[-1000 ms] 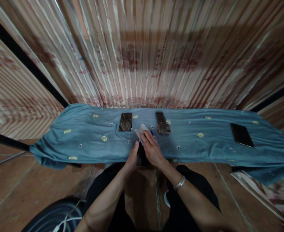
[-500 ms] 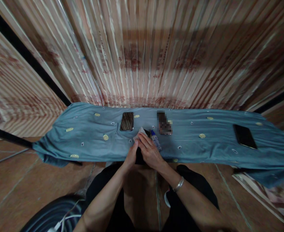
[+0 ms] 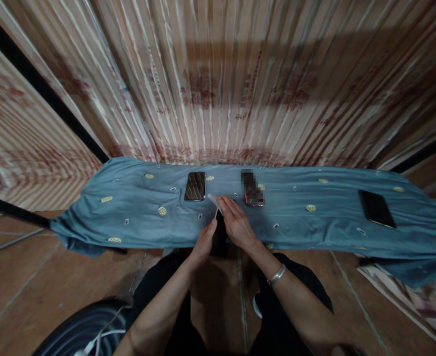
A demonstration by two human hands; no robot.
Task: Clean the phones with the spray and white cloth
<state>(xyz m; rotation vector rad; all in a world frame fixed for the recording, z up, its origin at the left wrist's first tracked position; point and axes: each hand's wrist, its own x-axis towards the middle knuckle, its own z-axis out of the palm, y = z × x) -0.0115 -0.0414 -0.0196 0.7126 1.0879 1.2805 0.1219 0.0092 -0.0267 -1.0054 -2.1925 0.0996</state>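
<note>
My left hand (image 3: 205, 241) grips the left edge of a black phone (image 3: 219, 240), thumb along its side, near the bench's front edge. The phone is partly hidden by my hands. Against its upper part my right hand (image 3: 237, 221) presses a white wipe (image 3: 214, 200), with its fingers together and pointing forward. A blue bottle cap (image 3: 235, 201) just shows beyond the right fingers; the rest of that bottle is covered by the hand.
A dark phone (image 3: 195, 186) lies ahead to the left on the blue cloth (image 3: 158, 227). Another phone, partly blurred out (image 3: 253, 190), lies ahead to the right. Farther right rests a black flat device (image 3: 376, 208). A striped curtain (image 3: 218, 99) hangs behind the bench.
My right hand has shifted right and a little forward with the wipe, covering most of the blue-capped bottle. The left thumb has come apart from the right fingers, and more of the phone shows.
</note>
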